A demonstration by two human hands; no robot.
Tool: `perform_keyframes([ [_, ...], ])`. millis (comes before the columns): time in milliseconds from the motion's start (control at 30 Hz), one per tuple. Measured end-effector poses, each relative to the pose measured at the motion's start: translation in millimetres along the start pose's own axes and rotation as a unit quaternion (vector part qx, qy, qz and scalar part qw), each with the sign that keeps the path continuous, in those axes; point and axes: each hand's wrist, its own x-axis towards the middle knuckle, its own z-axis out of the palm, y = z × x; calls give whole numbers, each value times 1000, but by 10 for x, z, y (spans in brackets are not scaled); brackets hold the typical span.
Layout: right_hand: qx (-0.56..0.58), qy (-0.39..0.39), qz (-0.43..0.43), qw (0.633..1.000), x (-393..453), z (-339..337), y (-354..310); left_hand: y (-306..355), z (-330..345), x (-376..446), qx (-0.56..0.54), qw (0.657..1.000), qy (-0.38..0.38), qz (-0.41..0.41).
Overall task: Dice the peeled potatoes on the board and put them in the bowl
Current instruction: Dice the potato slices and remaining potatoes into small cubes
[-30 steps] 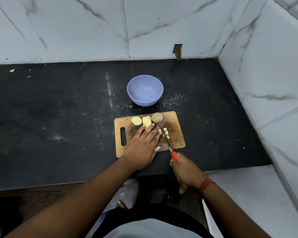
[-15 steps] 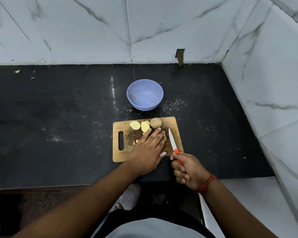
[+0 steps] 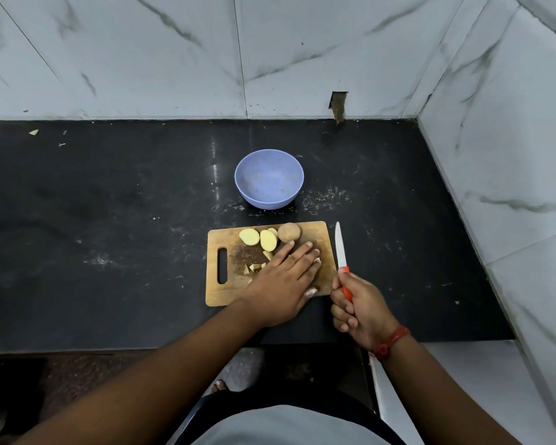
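- Currently, at far left, I note the black counter (image 3: pixel 93 226) bare but for small scraps near the back wall; it offers wide free room on that side.
- Next, the wooden board (image 3: pixel 228 293) lies near the counter's front edge, its handle slot to the left. Little counter shows between its near edge and the drop.
- On the board's far strip sit two cut potato halves (image 3: pixel 259 238), face up, and just beside them a rounder whole potato (image 3: pixel 289 232).
- Below those lie a few diced pieces (image 3: pixel 254 267), partly hidden by the left hand (image 3: pixel 281 290).
- That hand lies flat, fingers straight and together, pressing on the board over the dice; it grips nothing. More pieces peep out at its fingertips.
- Beyond the board, well apart from it, stands the blue bowl (image 3: pixel 269 178), upright. I see no dice inside.
- To the right, the right hand (image 3: pixel 357 311) is curled round the red handle of the knife (image 3: pixel 341 247); the white blade points away, held off the board's right edge.
- Judgement: the step in hand looks like gathering the cut pieces for the bowl. To do it well, I would sweep them into one heap, keep the blade turned away from the flat fingers, and lift the heap in a cupped hand.
- Judgement: pieces near the board's right and near edges could roll off; sweep inward.
- At far right, the tiled side wall (image 3: pixel 511 187) limits elbow room; the path straight ahead to the bowl is open.
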Motion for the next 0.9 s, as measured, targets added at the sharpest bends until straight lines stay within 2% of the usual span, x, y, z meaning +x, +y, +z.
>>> perform_keyframes([
  [100, -2, 16, -31, 999, 12, -30, -38, 49, 11, 70, 19, 999, -21, 20],
  [367, -42, 19, -61, 997, 21, -3, -54, -59, -47, -137, 32, 999, 13, -38],
  [500, -73, 15, -91, 993, 42, 114, -86, -221, -172, -206, -38, 988, 68, -133],
  [600, -92, 15, -104, 990, 63, 215, -107, -400, -208, -197, -52, 980, 29, -192],
  [700, -110, 13, -111, 988, 84, 301, -111, -496, -178, -207, -59, 976, -15, -208],
  [800, -141, 21, -107, 984, 113, 354, -93, -508, -141, -199, -76, 972, -26, -221],
  [900, -174, 62, -93, 978, 209, 398, -55, -519, -131, -174, -97, 967, -28, -234],
])
